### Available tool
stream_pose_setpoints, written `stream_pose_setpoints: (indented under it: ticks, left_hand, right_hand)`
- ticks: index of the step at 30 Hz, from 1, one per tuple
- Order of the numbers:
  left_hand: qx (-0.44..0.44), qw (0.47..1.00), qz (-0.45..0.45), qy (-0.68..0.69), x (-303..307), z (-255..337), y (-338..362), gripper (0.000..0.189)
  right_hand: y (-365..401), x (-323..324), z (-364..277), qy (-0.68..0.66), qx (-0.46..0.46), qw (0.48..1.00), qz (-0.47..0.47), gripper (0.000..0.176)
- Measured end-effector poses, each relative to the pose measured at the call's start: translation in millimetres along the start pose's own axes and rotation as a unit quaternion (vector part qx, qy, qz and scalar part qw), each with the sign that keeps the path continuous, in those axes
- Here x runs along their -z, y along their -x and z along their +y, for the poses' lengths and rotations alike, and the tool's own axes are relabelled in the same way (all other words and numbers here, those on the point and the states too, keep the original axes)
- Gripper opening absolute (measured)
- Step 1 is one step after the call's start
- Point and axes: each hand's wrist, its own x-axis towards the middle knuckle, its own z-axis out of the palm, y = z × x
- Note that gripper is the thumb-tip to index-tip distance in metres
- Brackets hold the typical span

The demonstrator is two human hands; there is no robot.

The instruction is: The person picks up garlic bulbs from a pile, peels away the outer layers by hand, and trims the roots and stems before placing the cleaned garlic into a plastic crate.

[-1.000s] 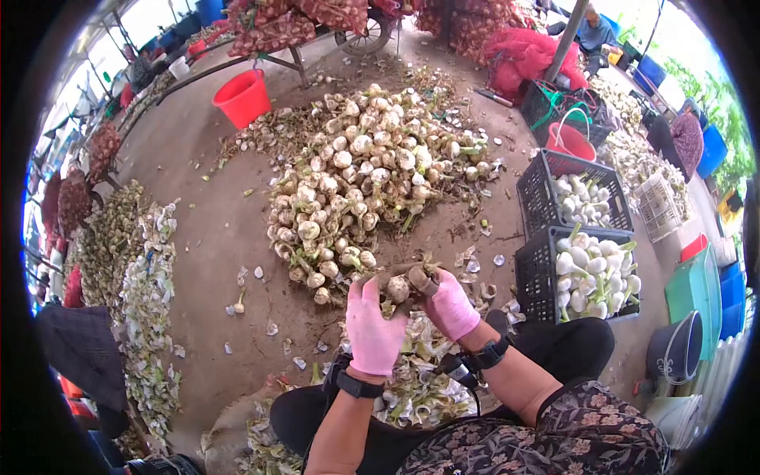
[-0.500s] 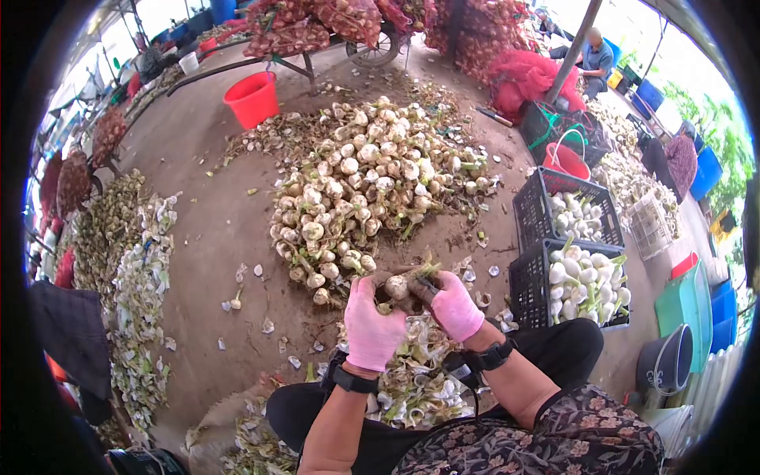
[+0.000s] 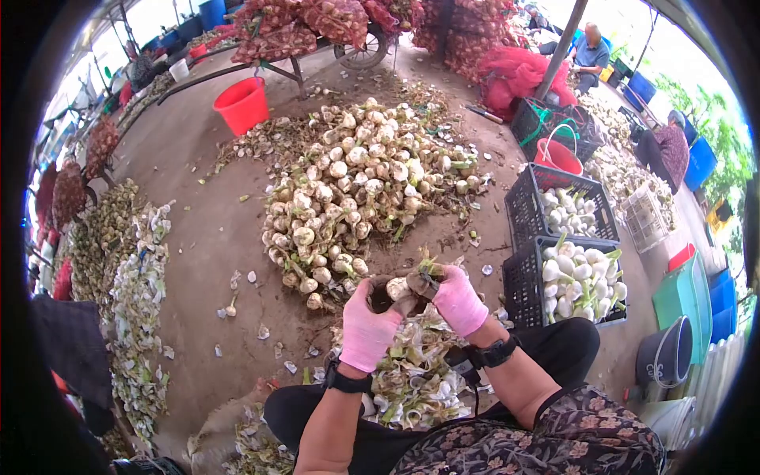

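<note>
Both hands wear pink gloves with dark, soiled fingers and meet in front of the pile. My left hand (image 3: pixel 372 328) is closed on a garlic bulb (image 3: pixel 397 289), pale and round. Against the bulb's other side, my right hand (image 3: pixel 455 302) is closed around its greenish-brown stem and leaves (image 3: pixel 430 267). Whether a small tool is also in the right fingers is hidden. Just beyond lies a large heap of unpeeled garlic (image 3: pixel 348 190), with soil and roots on it. Below the hands, stripped leaves and husks (image 3: pixel 416 372) lie between the legs.
To the right stand two black crates (image 3: pixel 518 277) with clean white garlic (image 3: pixel 582 277). A red bucket (image 3: pixel 241 107) sits behind the heap, another red bucket (image 3: pixel 558 154) beside the crates. Red net sacks (image 3: pixel 332 24) rest on a cart. Other people (image 3: pixel 590 59) sit farther off.
The view has shifted slightly, so the surroundings sit a little further left. Both hands still grip the bulb; the right fingers have turned and its leaves now stand up more.
</note>
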Motion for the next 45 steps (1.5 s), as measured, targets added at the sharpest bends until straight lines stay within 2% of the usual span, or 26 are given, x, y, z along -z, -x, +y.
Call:
stream_pose_setpoints:
  ticks: [3,5,7,9,11,13,15,19,21,25,27,28,29,30,31,33,34,35,36,38,40,41,42,43,44,45]
  left_hand:
    - [0.000,1.000,0.010,0.029,-1.6,-6.8,-4.0,0.033]
    - [-0.001,1.000,0.007,0.017,-2.8,-3.9,-4.7,0.033]
    - [-0.002,1.000,0.002,0.005,-4.0,-2.0,-4.9,0.033]
    - [-0.003,1.000,-0.010,-0.008,-4.9,-1.2,-5.9,0.045]
    - [-0.001,1.000,-0.024,-0.006,-8.3,3.1,-7.4,0.048]
    - [0.002,0.999,-0.037,-0.001,-13.7,5.7,-6.8,0.052]
    - [-0.028,0.999,-0.022,0.019,-17.7,7.0,-5.9,0.033]
    - [0.006,0.998,-0.036,0.059,-16.8,4.4,-8.2,0.033]
    - [0.049,0.987,-0.046,0.144,-18.4,-9.8,-11.4,0.034]
    - [0.043,0.992,-0.059,0.099,-19.8,-19.1,-13.7,0.036]
    - [0.104,0.967,-0.062,0.223,-22.3,-13.5,-10.3,0.035]
    - [0.105,0.967,-0.064,0.222,-22.1,-14.3,-11.1,0.035]
    - [0.151,0.911,-0.104,0.369,-21.3,-16.9,-12.3,0.035]
    - [0.193,0.829,-0.141,0.505,-20.0,-20.8,-13.5,0.037]
    - [0.212,0.835,-0.147,0.486,-18.0,-26.2,-15.9,0.044]
    - [0.208,0.852,-0.130,0.463,-24.6,-25.2,-16.0,0.041]
    - [0.204,0.868,-0.114,0.437,-27.2,-22.9,-16.4,0.038]
    - [0.164,0.871,-0.119,0.448,-28.0,-22.9,-15.4,0.034]
    - [0.164,0.870,-0.122,0.448,-29.7,-16.4,-15.1,0.034]
    - [0.129,0.928,-0.077,0.342,-31.5,0.7,-13.4,0.030]
    - [0.126,0.924,-0.085,0.350,-31.6,-0.1,-13.9,0.029]
    - [0.094,0.952,-0.066,0.282,-33.7,2.2,-12.2,0.030]
    - [0.061,0.974,-0.048,0.212,-34.7,3.5,-11.1,0.031]
    - [0.083,0.974,-0.037,0.209,-35.1,0.3,-11.2,0.034]
    - [0.083,0.974,-0.037,0.208,-35.9,0.2,-9.7,0.034]
    - [0.042,0.984,-0.021,0.169,-37.6,0.5,-7.9,0.034]
  right_hand:
    - [0.6,5.2,-2.9,0.024,0.003,1.000,-0.004,0.023]
    - [1.4,10.1,-1.6,0.107,-0.010,0.994,-0.007,0.022]
    - [2.6,11.8,0.6,0.081,-0.013,0.997,0.000,0.023]
    - [1.7,14.6,2.0,0.055,-0.014,0.998,0.006,0.024]
    - [0.4,19.8,3.4,-0.026,-0.019,0.999,0.004,0.022]
    - [-2.6,22.2,3.4,0.000,-0.005,1.000,0.013,0.021]
    - [-4.6,22.8,2.7,0.027,0.003,0.999,0.026,0.017]
    - [-0.7,24.4,-6.7,0.012,-0.005,1.000,0.012,0.020]
    - [-2.1,30.7,-0.7,0.114,0.066,0.991,0.002,0.022]
    - [-0.7,34.2,2.6,0.125,0.028,0.992,0.003,0.022]
    - [1.2,32.1,1.6,0.139,0.059,0.988,0.027,0.017]
    - [0.1,34.0,6.4,0.138,0.060,0.988,0.029,0.017]
    - [-2.4,37.5,15.0,0.164,0.069,0.984,0.030,0.016]
    - [-2.7,36.6,14.1,0.189,0.077,0.978,0.032,0.016]
    - [-0.7,34.8,12.5,0.189,0.077,0.978,0.033,0.016]
    - [4.1,27.7,6.9,0.074,0.019,0.997,0.017,0.013]
    - [2.4,27.6,10.7,0.074,0.020,0.997,0.017,0.013]
    - [-0.4,29.3,17.3,0.012,0.009,0.999,0.049,0.015]
    - [-0.8,28.2,14.1,-0.048,-0.002,0.996,0.081,0.016]
    - [5.4,33.6,0.2,-0.009,-0.037,0.998,0.050,0.021]
    - [1.6,36.6,4.3,-0.031,-0.032,0.995,0.084,0.022]
    - [2.2,37.3,5.3,-0.032,-0.034,0.995,0.084,0.022]
    - [3.7,34.3,-1.8,0.027,-0.023,0.997,0.067,0.023]
    - [4.3,32.8,-5.6,0.087,-0.011,0.995,0.049,0.023]
    - [3.7,33.7,-4.8,0.086,-0.012,0.995,0.049,0.023]
    - [3.0,35.3,-3.0,0.117,0.019,0.992,0.051,0.021]
